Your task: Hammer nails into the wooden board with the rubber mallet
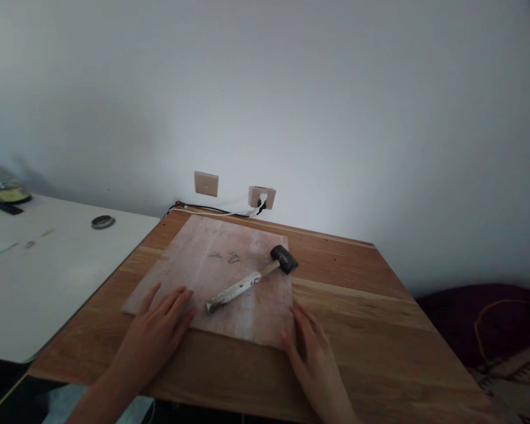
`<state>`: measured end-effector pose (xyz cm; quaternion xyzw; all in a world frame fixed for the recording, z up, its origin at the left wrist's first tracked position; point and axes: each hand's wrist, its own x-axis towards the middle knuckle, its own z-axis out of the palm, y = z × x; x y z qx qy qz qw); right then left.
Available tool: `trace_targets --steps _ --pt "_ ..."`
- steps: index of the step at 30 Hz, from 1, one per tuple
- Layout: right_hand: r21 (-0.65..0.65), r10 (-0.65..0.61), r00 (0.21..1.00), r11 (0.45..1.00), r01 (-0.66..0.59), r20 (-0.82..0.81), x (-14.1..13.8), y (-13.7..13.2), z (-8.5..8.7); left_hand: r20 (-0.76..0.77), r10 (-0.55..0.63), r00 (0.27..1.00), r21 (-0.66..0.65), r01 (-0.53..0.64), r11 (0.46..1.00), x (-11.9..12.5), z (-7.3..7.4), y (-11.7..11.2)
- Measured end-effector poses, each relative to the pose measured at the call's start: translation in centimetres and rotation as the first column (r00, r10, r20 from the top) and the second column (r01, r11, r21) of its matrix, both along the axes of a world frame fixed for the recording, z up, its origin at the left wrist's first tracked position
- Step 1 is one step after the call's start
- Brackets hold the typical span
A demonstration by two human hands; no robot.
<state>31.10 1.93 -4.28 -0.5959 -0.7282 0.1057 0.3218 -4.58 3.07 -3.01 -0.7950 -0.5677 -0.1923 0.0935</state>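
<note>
A pale wooden board (185, 265) lies flat on the brown wooden table. Across it rests a mallet (236, 288) with a black head and a white-wrapped handle, the head near the board's right edge. Several small metal nails or screws (234, 257) lie behind the handle; their exact kind is too small to tell. My left hand (161, 321) lies with fingers spread on the board's front left part. At the front right corner, my right hand (309, 347) touches the board's edge, thumb and fingers apart. Neither hand touches the mallet.
The wooden table (357, 330) meets the wall at the back, where cables (216, 211) run to a socket (262, 197). On the left, a white table (62, 265) carries a tape roll (103, 222) and a red-capped bottle (6, 185). Dark purple fabric (463, 318) lies at right.
</note>
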Motion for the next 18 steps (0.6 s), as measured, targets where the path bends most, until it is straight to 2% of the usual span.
trace_targets --steps 3,8,14,18 --pt "-0.029 0.095 0.995 0.995 -0.094 0.031 -1.6 0.2 0.4 0.009 0.1 0.995 0.016 -0.1 0.995 -3.4 -0.4 -0.2" --pt "-0.067 0.192 0.98 0.98 -0.189 0.057 -3.1 0.7 1.1 -0.017 0.313 0.95 0.032 -0.312 0.95 -7.0 0.5 -0.4" --pt "-0.096 0.211 0.976 0.974 -0.205 0.05 -4.7 1.1 1.2 -0.105 0.29 0.951 -0.051 -0.297 0.954 -8.9 0.4 0.2" --pt "-0.104 0.224 0.974 0.97 -0.219 0.04 -4.8 1.3 1.0 -0.027 0.29 0.957 -0.068 -0.291 0.954 -9.8 -0.2 -0.2"
